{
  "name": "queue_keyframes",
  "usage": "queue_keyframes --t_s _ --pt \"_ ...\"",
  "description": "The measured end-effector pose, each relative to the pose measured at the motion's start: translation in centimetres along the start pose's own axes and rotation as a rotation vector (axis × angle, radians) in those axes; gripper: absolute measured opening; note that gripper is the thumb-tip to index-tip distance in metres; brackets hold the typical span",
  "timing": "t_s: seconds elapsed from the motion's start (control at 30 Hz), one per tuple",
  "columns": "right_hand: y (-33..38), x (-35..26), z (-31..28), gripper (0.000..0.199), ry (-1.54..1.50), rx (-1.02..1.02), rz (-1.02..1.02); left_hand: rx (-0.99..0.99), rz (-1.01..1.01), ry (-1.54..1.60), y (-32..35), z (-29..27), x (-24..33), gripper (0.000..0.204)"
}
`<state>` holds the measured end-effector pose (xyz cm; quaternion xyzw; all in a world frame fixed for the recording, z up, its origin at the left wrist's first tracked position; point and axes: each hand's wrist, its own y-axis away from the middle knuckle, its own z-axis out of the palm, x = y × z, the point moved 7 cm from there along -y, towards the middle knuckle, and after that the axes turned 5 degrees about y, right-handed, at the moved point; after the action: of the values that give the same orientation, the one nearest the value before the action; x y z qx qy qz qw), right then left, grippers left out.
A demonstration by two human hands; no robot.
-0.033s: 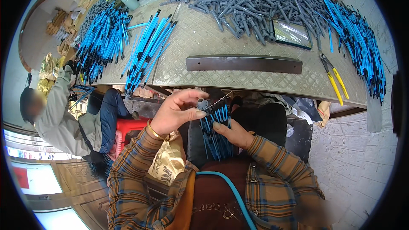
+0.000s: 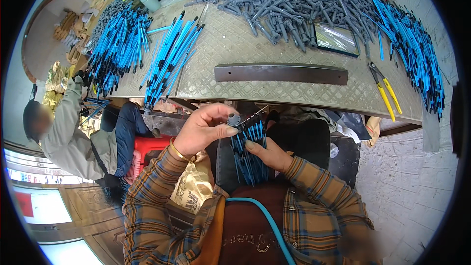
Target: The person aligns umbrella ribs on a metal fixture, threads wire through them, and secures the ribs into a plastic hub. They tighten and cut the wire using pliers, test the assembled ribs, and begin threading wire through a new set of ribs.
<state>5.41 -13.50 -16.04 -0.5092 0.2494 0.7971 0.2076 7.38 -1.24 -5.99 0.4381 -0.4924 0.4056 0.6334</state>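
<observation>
Above my lap, my left hand [image 2: 206, 125] pinches a small grey plastic fitting [image 2: 234, 119] with a round hole, between thumb and fingers. A thin rod with a spiral look [image 2: 255, 115] slants up and right beside the fitting; whether they touch I cannot tell. My right hand [image 2: 271, 154] grips a bundle of thin blue rods with black parts [image 2: 249, 159], its thumb pressed across the front. The bundle stands roughly upright, just below the fitting, with its upper ends near my left thumb.
The table [image 2: 294, 95] bears a dark metal bar [image 2: 282, 73], yellow-handled pliers [image 2: 386, 91] and a heap of grey plastic pieces [image 2: 294, 5]. Blue rods lie in piles at left [image 2: 117, 49] and right [image 2: 409, 49]. A person [image 2: 73, 137] works at left, near a red stool [image 2: 147, 149].
The grey fitting has turned slightly between my left fingers. My right hand and the rod bundle look unchanged.
</observation>
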Motion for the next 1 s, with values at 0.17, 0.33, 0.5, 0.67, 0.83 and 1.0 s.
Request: queue_keyframes --t_s 0.17,0.33,0.5,0.67,0.83,1.0 --pt "0.6 0.3 0.1 0.048 0.006 0.042 -0.028 -0.024 0.311 -0.596 -0.4 0.5 3.3 0.033" --pt "0.5 0.5 -0.2 0.036 0.093 0.098 -0.037 -0.064 0.112 -0.763 -0.4 1.4 4.1 0.033" --pt "0.2 0.1 -0.2 0.039 0.171 0.166 -0.058 0.085 -0.138 -0.537 0.8 1.9 2.7 0.033" --pt "0.8 -0.7 -0.3 0.042 0.268 0.395 -0.281 0.217 -0.037 -0.496 0.6 0.9 1.5 0.034" --pt "2.4 -3.0 -1.0 0.044 0.544 0.501 -0.363 0.192 -0.108 -0.317 0.0 1.0 1.4 0.033" --pt "0.5 -2.5 -1.7 0.044 0.458 0.188 -0.351 0.074 -0.080 -0.265 -0.1 0.9 1.4 0.032"
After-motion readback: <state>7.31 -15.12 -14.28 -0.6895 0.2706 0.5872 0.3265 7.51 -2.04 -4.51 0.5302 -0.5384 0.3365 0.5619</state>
